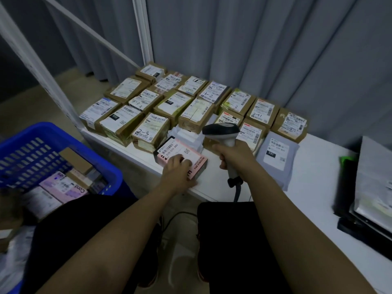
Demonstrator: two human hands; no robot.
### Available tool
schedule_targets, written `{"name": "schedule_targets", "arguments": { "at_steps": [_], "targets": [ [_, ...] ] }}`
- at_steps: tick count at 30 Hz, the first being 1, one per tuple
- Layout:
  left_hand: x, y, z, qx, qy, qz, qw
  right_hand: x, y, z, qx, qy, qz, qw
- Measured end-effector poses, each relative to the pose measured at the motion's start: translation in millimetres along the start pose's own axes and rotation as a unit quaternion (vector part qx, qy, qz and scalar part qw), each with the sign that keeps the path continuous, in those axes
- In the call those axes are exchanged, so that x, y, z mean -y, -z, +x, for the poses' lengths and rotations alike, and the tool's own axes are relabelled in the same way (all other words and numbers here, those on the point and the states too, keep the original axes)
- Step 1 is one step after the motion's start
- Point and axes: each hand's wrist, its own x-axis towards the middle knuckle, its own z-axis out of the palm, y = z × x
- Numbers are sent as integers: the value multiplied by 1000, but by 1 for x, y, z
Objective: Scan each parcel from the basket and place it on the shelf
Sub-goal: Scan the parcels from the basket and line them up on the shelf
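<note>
A pink parcel box [180, 151] with a white barcode label lies at the front edge of the white shelf [314, 179]. My left hand [179, 174] holds its near end, thumb under the edge and fingers over the top. My right hand [234, 154] grips the handle of a grey barcode scanner [222, 130], whose dark head points left and down over the box. The blue basket [31, 149] at the left holds several more parcels, pink and brown.
Several brown labelled boxes [174, 102] fill the back of the shelf in rows. A grey mailer bag [275, 158] lies to the right of the scanner. A dark device with a screen [371, 200] stands at the far right. White shelf posts rise at the left.
</note>
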Motion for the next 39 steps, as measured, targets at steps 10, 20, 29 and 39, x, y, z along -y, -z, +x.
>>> {"name": "schedule_targets", "arguments": {
  "at_steps": [10,20,29,39],
  "targets": [
    [-6,33,-9,10,80,-34,996,-2,-17,-4,16,26,-29,999],
    [49,161,-110,-179,113,-82,974,26,-133,-42,80,134,-26,987],
    [216,146,-249,-330,334,-257,845,57,-251,-93,166,234,-75,955],
    [318,74,-303,-395,498,-400,660,27,-362,-134,269,118,-77,953]
  ]
}}
